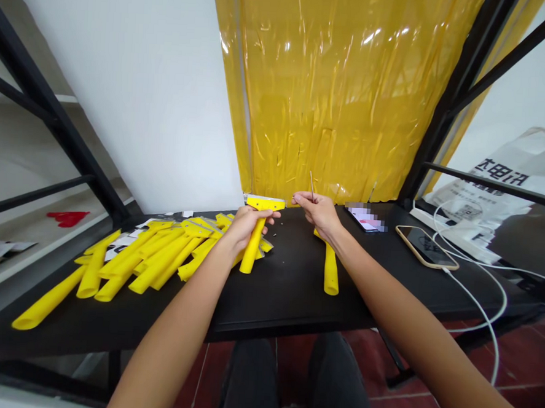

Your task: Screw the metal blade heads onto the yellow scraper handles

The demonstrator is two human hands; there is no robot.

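Observation:
My left hand is wrapped round the handle of a yellow scraper, its wide head and metal edge pointing up and away from me. Just to the right, my right hand is closed on a thin metal rod that sticks up from the fingers. Something tiny may be pinched at its fingertips, too small to make out. Below this hand another yellow scraper lies on the black table. A heap of similar yellow scrapers is spread to the left, partly behind my left forearm.
On the right lie a phone with a lit screen and a phone in a tan case, its white cable hanging over the edge. A white plastic bag stands beyond the black frame. Yellow film covers the back.

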